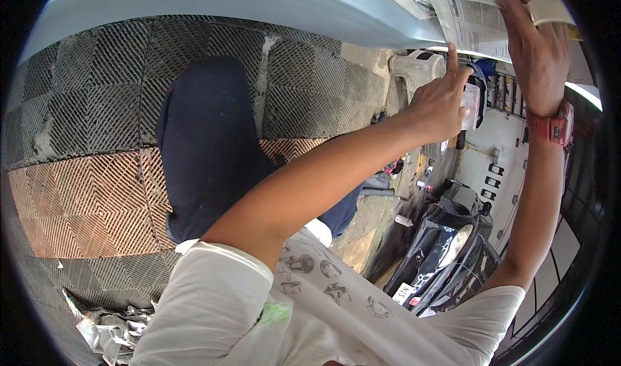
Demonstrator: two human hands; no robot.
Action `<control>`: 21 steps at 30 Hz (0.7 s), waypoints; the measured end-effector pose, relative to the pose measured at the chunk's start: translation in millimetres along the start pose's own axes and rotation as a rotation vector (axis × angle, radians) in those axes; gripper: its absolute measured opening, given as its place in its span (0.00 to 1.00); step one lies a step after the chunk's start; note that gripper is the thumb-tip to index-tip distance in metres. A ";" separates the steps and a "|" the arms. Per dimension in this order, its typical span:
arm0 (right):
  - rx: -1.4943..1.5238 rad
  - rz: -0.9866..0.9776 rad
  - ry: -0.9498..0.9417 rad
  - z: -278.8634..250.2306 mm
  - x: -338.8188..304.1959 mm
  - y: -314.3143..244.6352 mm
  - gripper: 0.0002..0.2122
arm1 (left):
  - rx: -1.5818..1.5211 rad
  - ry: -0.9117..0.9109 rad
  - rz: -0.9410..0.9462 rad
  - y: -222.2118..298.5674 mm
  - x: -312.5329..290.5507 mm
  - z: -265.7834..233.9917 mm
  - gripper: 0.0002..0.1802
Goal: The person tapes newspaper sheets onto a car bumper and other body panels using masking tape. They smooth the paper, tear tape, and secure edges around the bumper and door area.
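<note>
At far left, the ribbed floor tiles (71,191) show grey and orange blocks; crumpled paper (116,330) lies on them at the lower edge, its print too small to read. Along the top runs the panel (226,7), smooth, glossy and pale blue-grey, curving down toward the newspaper. Below it, your dark-clad knee (210,114) is bent over the tiles. Your white shirt (330,288) bears dark line drawings and a bright green mark. Farther right stands a dark car (427,249) with a white plate (403,293) carrying dark characters. Your left hand (440,107) has its index finger extended to the panel's edge beside the newspaper, the other fingers loosely bent; no object shows in its grasp. The newspaper (475,30) lies at upper right against the panel's edge: pale grey, thin, slightly rumpled, with dense columns of small dark print and a bolder heading. Your right hand (540,55) sets its bent, close-set fingers over the newspaper's right part. A cream tape roll (548,10) overlaps its knuckles; you cannot tell whether the fingers grip it. A red watch (557,128) circles that wrist.
</note>
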State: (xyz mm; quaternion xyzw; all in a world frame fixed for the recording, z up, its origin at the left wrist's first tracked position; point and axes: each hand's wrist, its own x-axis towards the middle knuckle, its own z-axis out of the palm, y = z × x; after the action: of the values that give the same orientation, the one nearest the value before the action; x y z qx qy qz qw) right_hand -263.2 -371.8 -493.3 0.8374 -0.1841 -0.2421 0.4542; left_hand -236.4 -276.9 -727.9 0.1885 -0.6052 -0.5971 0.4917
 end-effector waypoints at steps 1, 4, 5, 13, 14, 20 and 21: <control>-0.014 0.009 -0.008 4.8 -10.5 3.0 0.13 | -0.016 -0.011 0.001 4.2 -1.8 1.4 0.43; 1.020 0.624 0.189 -16.2 39.0 -48.7 0.09 | 0.018 0.060 -0.008 -5.6 4.7 -10.4 0.42; 1.256 0.758 0.221 -24.4 55.6 -63.9 0.08 | 0.024 0.089 0.010 -9.1 5.2 -10.0 0.42; 0.370 0.372 0.043 7.9 7.3 -15.3 0.11 | 0.055 0.165 0.060 -11.4 2.2 -4.2 0.40; 0.121 0.227 -0.048 8.6 0.4 -7.3 0.13 | 0.054 0.135 0.048 -9.1 2.5 -6.3 0.40; -0.043 -0.017 0.083 6.2 -2.7 -9.0 0.14 | 0.232 0.020 -0.011 8.6 7.8 -18.7 0.43; -0.045 -0.006 0.021 4.1 -4.1 -9.5 0.14 | 0.256 0.013 -0.004 10.8 7.9 -18.9 0.43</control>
State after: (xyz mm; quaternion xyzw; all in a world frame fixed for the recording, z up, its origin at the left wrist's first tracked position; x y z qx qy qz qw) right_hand -268.1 -367.4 -502.3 0.8299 -0.1711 -0.2389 0.4742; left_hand -220.5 -291.1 -718.9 0.2550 -0.6727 -0.5147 0.4663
